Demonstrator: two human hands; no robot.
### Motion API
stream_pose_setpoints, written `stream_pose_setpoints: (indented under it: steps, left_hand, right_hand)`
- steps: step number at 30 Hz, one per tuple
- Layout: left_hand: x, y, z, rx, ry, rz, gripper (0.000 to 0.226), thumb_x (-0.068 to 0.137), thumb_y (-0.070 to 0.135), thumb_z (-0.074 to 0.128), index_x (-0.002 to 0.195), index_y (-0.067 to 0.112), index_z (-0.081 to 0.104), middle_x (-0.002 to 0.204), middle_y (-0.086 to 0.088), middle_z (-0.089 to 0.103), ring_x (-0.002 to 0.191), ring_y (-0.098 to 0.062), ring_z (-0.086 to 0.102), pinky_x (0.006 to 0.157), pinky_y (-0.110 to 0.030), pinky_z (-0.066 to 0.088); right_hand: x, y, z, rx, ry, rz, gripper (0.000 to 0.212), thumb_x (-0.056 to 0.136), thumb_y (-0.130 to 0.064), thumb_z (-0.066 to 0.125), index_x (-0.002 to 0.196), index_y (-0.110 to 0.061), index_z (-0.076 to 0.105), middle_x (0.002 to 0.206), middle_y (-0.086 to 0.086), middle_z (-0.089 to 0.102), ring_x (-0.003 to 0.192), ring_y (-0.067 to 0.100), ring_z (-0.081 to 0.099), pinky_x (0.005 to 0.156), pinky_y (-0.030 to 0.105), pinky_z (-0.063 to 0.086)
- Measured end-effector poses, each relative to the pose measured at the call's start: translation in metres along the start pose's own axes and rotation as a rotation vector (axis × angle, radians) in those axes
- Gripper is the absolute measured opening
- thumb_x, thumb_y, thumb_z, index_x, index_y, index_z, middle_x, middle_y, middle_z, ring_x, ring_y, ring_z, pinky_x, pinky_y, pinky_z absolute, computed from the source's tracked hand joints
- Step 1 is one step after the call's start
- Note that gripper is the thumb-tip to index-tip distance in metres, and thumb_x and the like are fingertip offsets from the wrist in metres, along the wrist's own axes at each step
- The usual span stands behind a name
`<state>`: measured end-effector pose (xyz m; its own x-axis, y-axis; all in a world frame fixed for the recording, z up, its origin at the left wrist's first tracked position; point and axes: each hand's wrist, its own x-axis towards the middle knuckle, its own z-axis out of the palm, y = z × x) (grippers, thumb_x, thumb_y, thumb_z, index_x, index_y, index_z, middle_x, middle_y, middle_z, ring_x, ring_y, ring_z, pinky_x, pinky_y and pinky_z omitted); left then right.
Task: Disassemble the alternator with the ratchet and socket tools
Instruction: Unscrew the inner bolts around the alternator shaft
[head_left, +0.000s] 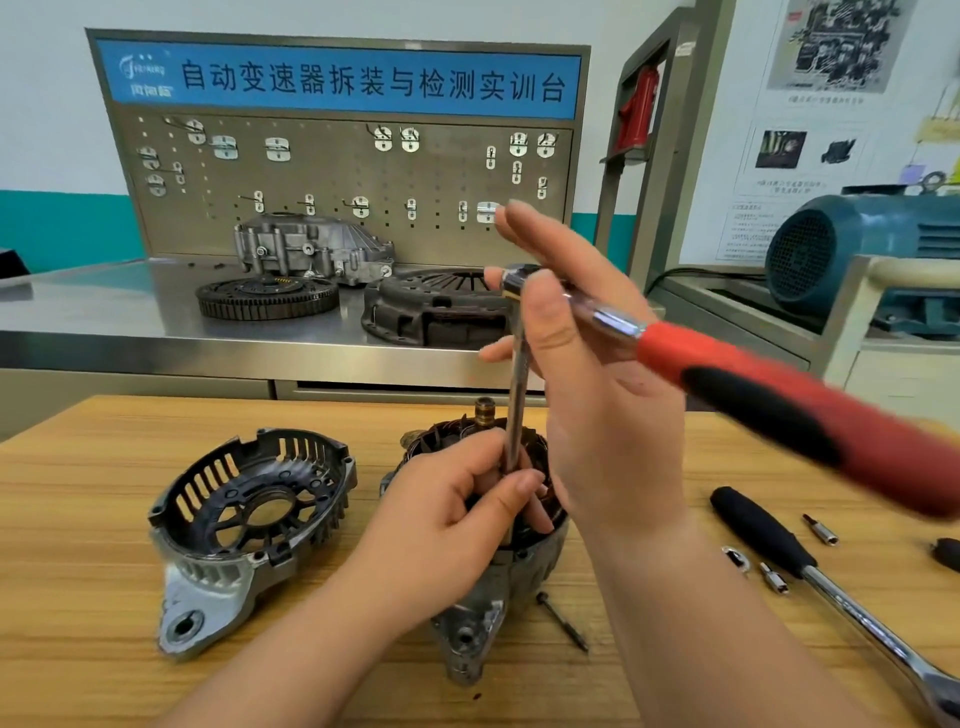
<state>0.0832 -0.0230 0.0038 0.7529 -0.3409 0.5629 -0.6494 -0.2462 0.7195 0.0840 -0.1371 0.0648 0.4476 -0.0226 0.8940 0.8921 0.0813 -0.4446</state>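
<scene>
On the wooden tabletop (78, 519), toward its right edge, a black-handled ratchet (763, 535) lies loose with two small sockets (821, 528) and a washer (735, 558). A long bolt (563, 621) rests just beside the alternator (535, 551), and the removed end cover (249, 514) sits hollow side up to its left.

The alternator stands mid-tabletop, its grey housing open at the top, dark windings showing and the shaft end (485, 410) pointing up. Your hands hide much of its top.

The extension bar (518, 395) stands upright and runs down into that opening. Your left grip (457, 499) pinches its lower end. Your right grip (597, 374) clamps the red-handled ratchet (753, 384) at the neck under the thumb, fingers outstretched. The handle, blurred, angles toward the near right corner.
</scene>
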Motion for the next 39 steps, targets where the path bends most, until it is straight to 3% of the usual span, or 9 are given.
stream_pose_setpoints:
  steps: [4,10,16,19,22,28,34,37,39]
  left_hand:
    - [0.0,0.0,0.0,0.014,-0.002,0.04,0.032,0.086,0.049,0.044,0.105,0.031,0.061,0.096,0.013,0.072,0.082,-0.027,0.066,0.073,-0.049,0.051]
    - [-0.002,0.003,-0.002,0.038,-0.045,0.053,0.046,0.088,0.049,0.039,0.103,0.013,0.064,0.088,-0.009,0.07,0.083,-0.035,0.063,0.074,-0.052,0.05]
    - [0.002,0.003,-0.001,0.001,-0.036,0.018,0.023,0.089,0.04,0.049,0.096,0.022,0.063,0.076,0.009,0.073,0.067,-0.038,0.064,0.067,-0.052,0.054]
    - [0.004,-0.005,0.005,0.101,0.017,-0.153,0.019,0.095,0.022,0.053,0.078,0.024,0.058,0.055,0.026,0.064,0.047,-0.007,0.062,0.044,-0.024,0.05]
    - [0.002,-0.003,0.003,0.034,-0.016,0.025,0.014,0.092,0.028,0.053,0.093,0.032,0.066,0.078,0.021,0.071,0.074,0.008,0.065,0.064,-0.005,0.046]
    - [-0.001,0.001,-0.003,-0.034,-0.074,0.074,0.033,0.093,0.038,0.044,0.104,0.015,0.065,0.098,0.005,0.07,0.09,-0.005,0.065,0.079,-0.015,0.05]
    - [0.0,-0.001,0.001,-0.114,-0.039,0.018,0.02,0.089,0.038,0.05,0.094,0.024,0.065,0.075,0.0,0.071,0.075,-0.021,0.068,0.08,-0.05,0.052]
    - [0.002,0.0,0.001,-0.096,-0.054,0.007,0.024,0.086,0.043,0.047,0.094,0.029,0.064,0.078,0.001,0.072,0.075,-0.031,0.066,0.078,-0.055,0.051]
    - [0.002,0.0,0.0,-0.092,-0.061,0.018,0.024,0.088,0.043,0.045,0.09,0.028,0.064,0.078,0.002,0.072,0.078,-0.024,0.067,0.08,-0.051,0.051]
  right_hand:
    - [0.002,-0.002,0.005,0.245,-0.039,0.13,0.027,0.098,-0.036,0.048,0.123,-0.039,0.058,0.131,-0.009,0.061,0.113,0.016,0.063,0.076,0.028,0.054]
    - [0.003,-0.006,0.002,0.528,0.005,0.523,0.055,0.101,-0.05,0.018,0.127,-0.015,0.051,0.098,0.008,0.075,0.083,0.022,0.071,0.067,0.027,0.053]
    - [0.002,-0.009,0.003,0.179,0.024,0.188,0.031,0.097,-0.029,0.045,0.127,-0.034,0.052,0.12,-0.002,0.068,0.109,0.016,0.063,0.079,0.03,0.055]
    - [0.001,-0.01,0.005,0.064,-0.047,0.037,0.044,0.096,-0.01,0.052,0.132,-0.034,0.045,0.134,-0.013,0.056,0.125,0.018,0.055,0.096,0.042,0.051]
    - [0.003,-0.01,0.007,0.226,-0.075,0.15,0.038,0.095,-0.016,0.047,0.128,-0.036,0.048,0.141,-0.008,0.052,0.113,0.02,0.063,0.087,0.036,0.054]
    - [0.002,-0.006,0.003,0.503,-0.037,0.501,0.05,0.097,-0.046,0.028,0.131,-0.017,0.049,0.107,0.005,0.074,0.086,0.024,0.071,0.071,0.029,0.053]
    - [0.002,-0.008,0.003,0.268,-0.019,0.231,0.027,0.096,-0.031,0.049,0.123,-0.034,0.057,0.122,-0.004,0.067,0.103,0.018,0.066,0.076,0.03,0.054]
    - [0.001,-0.007,-0.001,0.093,-0.084,0.176,0.03,0.094,-0.029,0.053,0.124,-0.032,0.056,0.129,-0.012,0.06,0.122,0.025,0.058,0.092,0.039,0.052]
    - [0.002,-0.006,0.0,0.188,-0.089,0.229,0.031,0.095,-0.025,0.048,0.126,-0.028,0.054,0.128,-0.011,0.059,0.11,0.023,0.065,0.085,0.034,0.053]
